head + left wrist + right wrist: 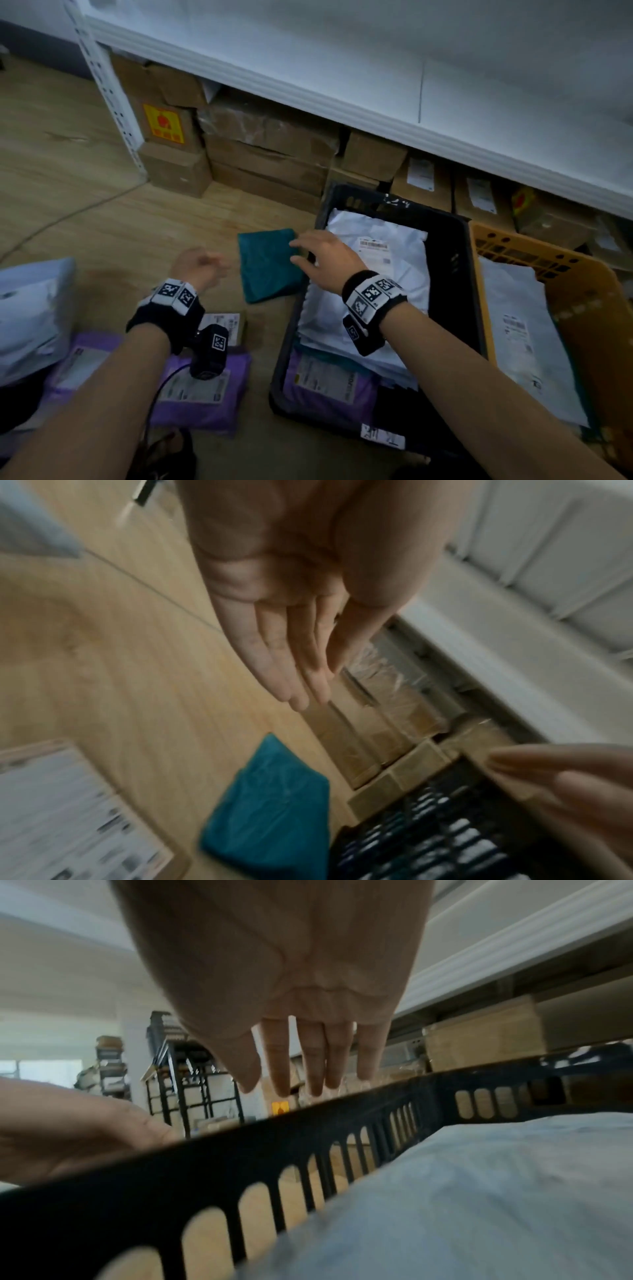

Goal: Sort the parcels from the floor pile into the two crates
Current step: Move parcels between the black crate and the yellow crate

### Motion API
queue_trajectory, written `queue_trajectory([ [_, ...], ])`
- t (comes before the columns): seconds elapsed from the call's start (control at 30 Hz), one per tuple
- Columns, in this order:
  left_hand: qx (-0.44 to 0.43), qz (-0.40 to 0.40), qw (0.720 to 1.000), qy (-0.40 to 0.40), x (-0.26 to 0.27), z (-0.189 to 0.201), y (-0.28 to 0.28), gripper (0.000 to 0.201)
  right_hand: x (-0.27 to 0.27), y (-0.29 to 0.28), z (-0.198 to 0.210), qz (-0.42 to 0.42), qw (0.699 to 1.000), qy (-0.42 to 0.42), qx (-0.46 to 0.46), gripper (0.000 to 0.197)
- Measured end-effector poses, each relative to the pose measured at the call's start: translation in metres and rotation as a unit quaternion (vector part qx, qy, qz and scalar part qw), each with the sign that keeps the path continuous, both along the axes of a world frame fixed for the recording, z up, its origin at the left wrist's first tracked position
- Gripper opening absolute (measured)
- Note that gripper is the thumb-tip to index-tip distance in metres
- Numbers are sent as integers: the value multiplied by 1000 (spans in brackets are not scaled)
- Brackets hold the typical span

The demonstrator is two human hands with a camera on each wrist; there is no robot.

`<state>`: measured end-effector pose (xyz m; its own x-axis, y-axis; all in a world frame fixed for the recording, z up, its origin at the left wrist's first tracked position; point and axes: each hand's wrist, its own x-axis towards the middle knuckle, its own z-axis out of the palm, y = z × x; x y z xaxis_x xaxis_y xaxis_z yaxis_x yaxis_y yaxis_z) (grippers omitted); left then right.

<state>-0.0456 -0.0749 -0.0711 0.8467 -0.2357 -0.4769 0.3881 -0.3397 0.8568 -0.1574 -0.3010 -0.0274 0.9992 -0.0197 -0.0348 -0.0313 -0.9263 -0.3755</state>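
Note:
A teal parcel (269, 263) (270, 802) lies on the wooden floor against the left wall of the black crate (455, 260) (205, 1172). My right hand (320, 255) (301, 1064) hovers over that crate wall with straight spread fingers, its tips just above the teal parcel's right edge, holding nothing. My left hand (202, 265) (291, 658) is open and empty above the floor, left of the teal parcel. White mailers (373, 260) and a purple one (329, 383) fill the black crate. The yellow crate (582, 301) on the right holds white mailers (520, 329).
Purple parcels (202, 394), a white mailer (30, 308) and a small brown box (233, 323) lie on the floor at the lower left. Cardboard boxes (267, 157) are stacked under a white shelf (342, 85) behind the crates. A cable (68, 216) crosses the floor.

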Motion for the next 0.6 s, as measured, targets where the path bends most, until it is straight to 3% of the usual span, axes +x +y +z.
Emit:
queue_trajectory([
  [0.1,52,-25,997,52,26,-55,-12,15,17,3,-27,47,997,17,-58,45],
  [0.2,146,-78,984,67,38,-96,-34,9,25,4,-42,51,994,17,-97,38],
  [0.27,191,-110,973,61,45,-119,-51,28,28,6,-45,35,995,1,-93,29],
  [0.5,323,-187,928,-9,52,-169,-96,43,26,11,-49,7,997,-41,-63,25],
  [0.6,395,-146,907,5,58,-184,-111,85,26,12,-49,6,997,-66,-49,25],
])
